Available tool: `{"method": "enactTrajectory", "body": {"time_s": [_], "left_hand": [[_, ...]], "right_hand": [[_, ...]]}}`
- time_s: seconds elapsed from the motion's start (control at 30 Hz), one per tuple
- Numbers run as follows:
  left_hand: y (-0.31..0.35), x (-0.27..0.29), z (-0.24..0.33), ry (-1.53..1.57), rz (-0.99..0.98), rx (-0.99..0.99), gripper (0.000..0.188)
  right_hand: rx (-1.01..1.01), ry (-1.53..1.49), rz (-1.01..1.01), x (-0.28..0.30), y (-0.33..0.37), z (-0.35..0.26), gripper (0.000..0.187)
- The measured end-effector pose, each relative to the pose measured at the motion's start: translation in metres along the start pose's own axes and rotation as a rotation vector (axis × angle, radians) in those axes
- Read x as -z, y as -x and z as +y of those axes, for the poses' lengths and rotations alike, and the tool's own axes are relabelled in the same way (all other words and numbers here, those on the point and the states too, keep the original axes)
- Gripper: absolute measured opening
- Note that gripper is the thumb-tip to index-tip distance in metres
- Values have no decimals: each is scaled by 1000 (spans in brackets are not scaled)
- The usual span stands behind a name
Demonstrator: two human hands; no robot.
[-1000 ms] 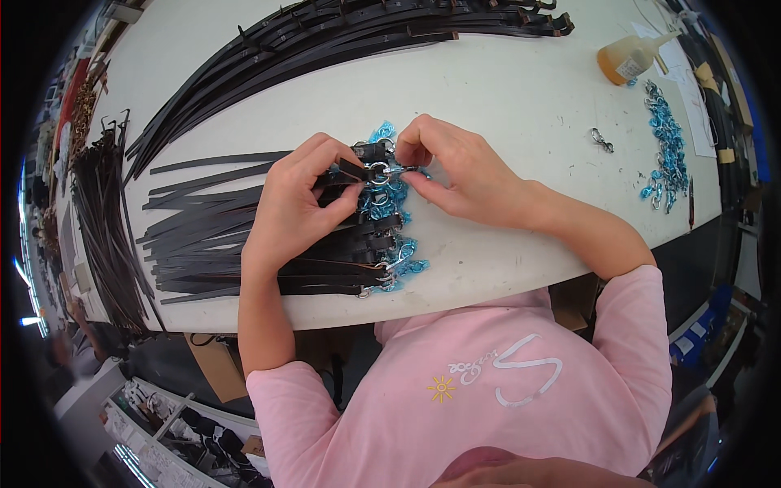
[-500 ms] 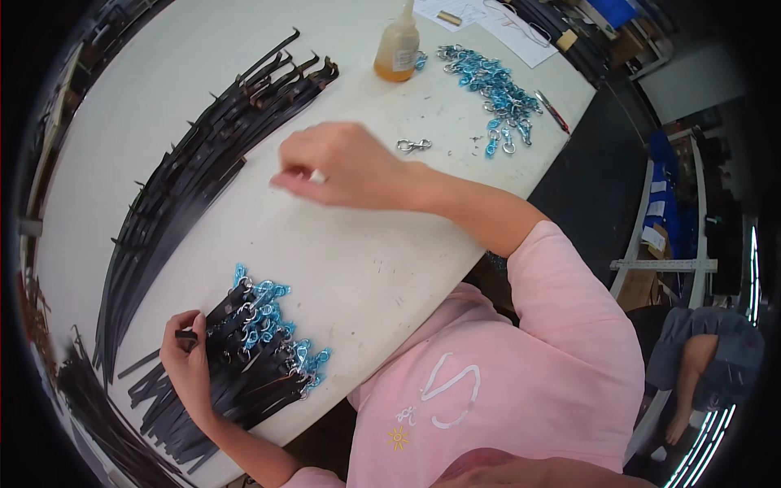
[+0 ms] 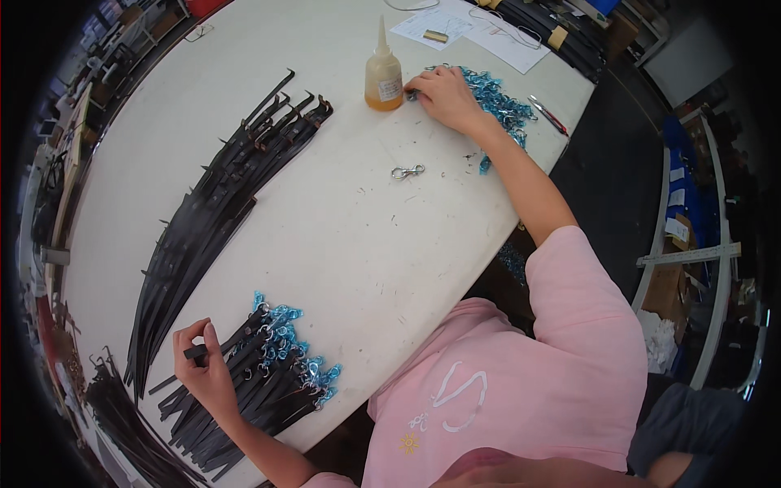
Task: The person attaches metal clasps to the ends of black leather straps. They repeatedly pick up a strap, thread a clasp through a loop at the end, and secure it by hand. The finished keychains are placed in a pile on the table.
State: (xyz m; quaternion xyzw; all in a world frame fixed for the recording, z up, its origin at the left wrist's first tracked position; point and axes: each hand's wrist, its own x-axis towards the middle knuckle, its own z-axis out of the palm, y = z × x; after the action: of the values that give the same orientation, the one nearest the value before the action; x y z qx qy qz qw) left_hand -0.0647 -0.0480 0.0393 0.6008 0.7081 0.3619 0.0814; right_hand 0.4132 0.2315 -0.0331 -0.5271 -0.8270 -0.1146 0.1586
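Note:
My left hand (image 3: 203,370) is closed around a black strap (image 3: 195,352) whose end pokes out between thumb and fingers. Beside and under that hand lies a bundle of black straps (image 3: 264,390), with snap hooks (image 3: 285,333) in blue wrapping at their ends. At the far side, my right hand (image 3: 446,96) reaches to the edge of a pile of blue-wrapped snap hooks (image 3: 500,102). Its fingertips pinch a small snap hook (image 3: 412,96), mostly hidden, next to a squeeze bottle (image 3: 383,85) of amber liquid. A bare metal snap hook (image 3: 407,172) lies alone nearer me.
A long stack of black straps (image 3: 220,195) with bent ends runs along the left. More dark straps (image 3: 122,407) hang at the lower left. Papers (image 3: 488,37) lie at the back, and a pen-like tool (image 3: 547,115) near the right table edge. Another person (image 3: 691,431) is behind at right.
My right hand has moved away from the middle of the table, far and right, to the snap hooks beside the bottle. My left hand keeps its strap; the whole view has shifted slightly.

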Motion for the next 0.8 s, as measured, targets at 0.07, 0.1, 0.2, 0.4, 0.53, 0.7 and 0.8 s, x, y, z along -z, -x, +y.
{"method": "enactTrajectory", "body": {"time_s": [0.07,0.1,0.2,0.4,0.53,0.7,0.8], "left_hand": [[6,3,-4,95,31,-28,9],[8,4,-5,84,37,-5,9],[14,6,-1,13,103,17,9],[5,5,40,-113,61,-40,6],[-2,-31,43,391,-280,17,12],[1,-56,32,680,-388,165,18],[4,-67,21,837,-414,213,15]], "right_hand": [[-33,-25,-4,7,8,-4,25],[-47,-36,-11,11,15,-3,22],[-122,-123,10,43,30,-16,12],[-41,-1290,-250,115,12,-121,12],[91,-1580,-571,111,8,-213,15],[-94,-1848,-856,62,26,-258,16],[-173,-1835,-958,56,31,-264,15]]}}
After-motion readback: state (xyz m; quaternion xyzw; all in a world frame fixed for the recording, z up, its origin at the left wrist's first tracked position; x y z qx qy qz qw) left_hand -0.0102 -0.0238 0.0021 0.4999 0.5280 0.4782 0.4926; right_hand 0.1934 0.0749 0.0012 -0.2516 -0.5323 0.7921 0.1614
